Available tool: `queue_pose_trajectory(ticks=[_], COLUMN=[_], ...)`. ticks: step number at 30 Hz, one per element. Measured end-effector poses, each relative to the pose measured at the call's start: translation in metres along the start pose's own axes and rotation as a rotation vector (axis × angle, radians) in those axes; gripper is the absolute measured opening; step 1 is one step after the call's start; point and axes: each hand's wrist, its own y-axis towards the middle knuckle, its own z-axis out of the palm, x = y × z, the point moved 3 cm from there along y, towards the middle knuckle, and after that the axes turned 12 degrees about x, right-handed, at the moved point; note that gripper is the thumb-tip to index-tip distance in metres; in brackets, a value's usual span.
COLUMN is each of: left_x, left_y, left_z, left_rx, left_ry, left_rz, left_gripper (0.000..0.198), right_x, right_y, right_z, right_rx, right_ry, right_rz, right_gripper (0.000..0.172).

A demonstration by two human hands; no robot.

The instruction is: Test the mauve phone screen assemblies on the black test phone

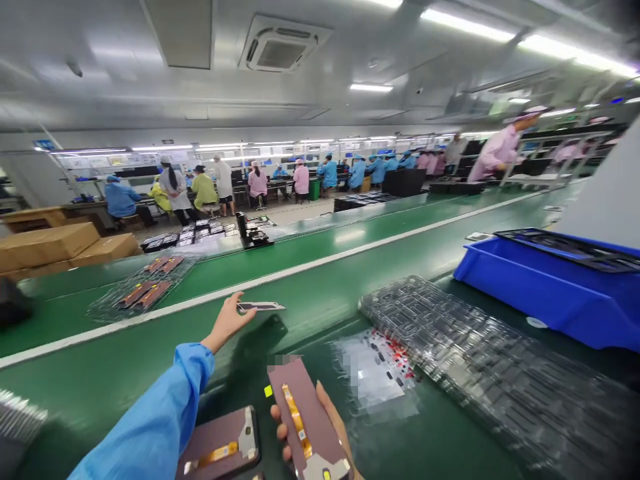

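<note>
My left hand (229,324), in a blue sleeve, reaches out over the green conveyor belt (350,260) and pinches a thin flat strip (261,307) at its near end. My right hand (320,427) cups a brown phone screen panel (305,423) with an orange flex cable, held face down near the bottom edge. A second similar panel (220,450) lies on the bench just left of it. A small sheet with red-tabbed stickers (375,367) lies to the right of my right hand.
A stack of clear plastic trays (475,360) lies at right, a blue bin (545,280) behind it. Another clear tray with brown parts (145,290) sits across the belt. Cardboard boxes (60,247) stand far left. Several workers in coloured coats sit beyond.
</note>
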Motion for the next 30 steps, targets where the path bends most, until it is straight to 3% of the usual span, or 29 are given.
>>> queue_pose_trajectory(ticks=[4,8,12,16,21,26,30], left_x=[-0.005,-0.017,-0.033,-0.044,-0.045,-0.047,-0.048], left_y=[-0.061,-0.149,-0.242,-0.31,-0.344,-0.348,-0.349], left_z=[-0.042,-0.064,-0.06,-0.034,-0.006,0.008,0.008], left_rx=[-0.157,-0.256,-0.265,-0.091,0.059,0.141,0.145], left_ry=[-0.335,-0.65,-0.852,-1.063,-1.099,-1.067,-1.063], left_rz=[-0.089,-0.132,-0.137,-0.078,-0.031,-0.002,0.017], left_gripper=[0.077,0.079,0.083,0.079,0.093,0.097,0.094], right_x=[0.001,0.008,0.016,0.014,-0.002,-0.027,-0.036], right_y=[-0.017,-0.033,-0.04,-0.043,-0.04,-0.041,-0.043], right_z=[0.008,0.014,0.021,0.042,0.079,0.098,0.102], right_rx=[-0.07,-0.147,-0.267,-0.284,-0.057,0.122,0.189], right_ry=[0.027,-0.028,-0.209,-0.448,-0.989,-1.468,-1.653], right_rz=[-0.072,-0.092,-0.171,-0.241,-0.285,-0.145,-0.028], right_gripper=[0.063,0.06,0.056,0.046,0.052,0.06,0.061])
